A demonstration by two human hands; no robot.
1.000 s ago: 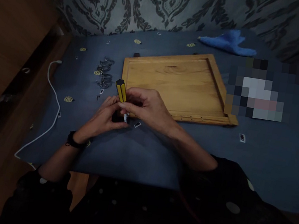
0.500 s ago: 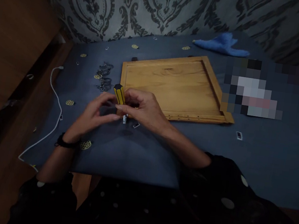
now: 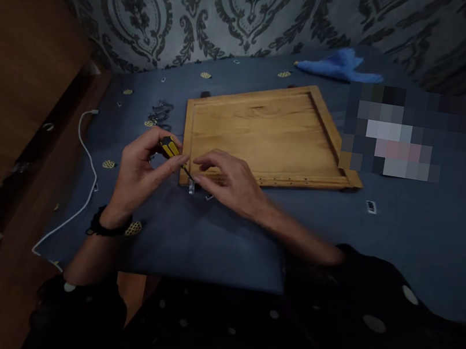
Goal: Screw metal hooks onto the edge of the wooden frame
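Observation:
My left hand (image 3: 144,170) is closed around the yellow-and-black handle of a screwdriver (image 3: 171,148). The screwdriver tilts, its thin dark shaft slanting down to the right. By its tip is a small shiny metal piece (image 3: 191,187), in front of the wooden panel's near left corner; whether the two touch I cannot tell. Close to the tip, my right hand (image 3: 234,183) has its thumb and fingers apart, with nothing visible between them. The framed wooden panel (image 3: 257,131) lies just beyond both hands, with small dark holes along its near edge.
A cluster of small metal parts (image 3: 161,112) lies left of the panel. A white cable (image 3: 96,168) runs along the left side of the blue patterned cloth (image 3: 226,243). A blue cloth (image 3: 341,65) rests at the back, and a pixelated area covers something on the right.
The screwdriver has passed from my right hand's fingers to my left hand and tipped from upright to slanting. My right hand's fingers have spread. The view has shifted slightly.

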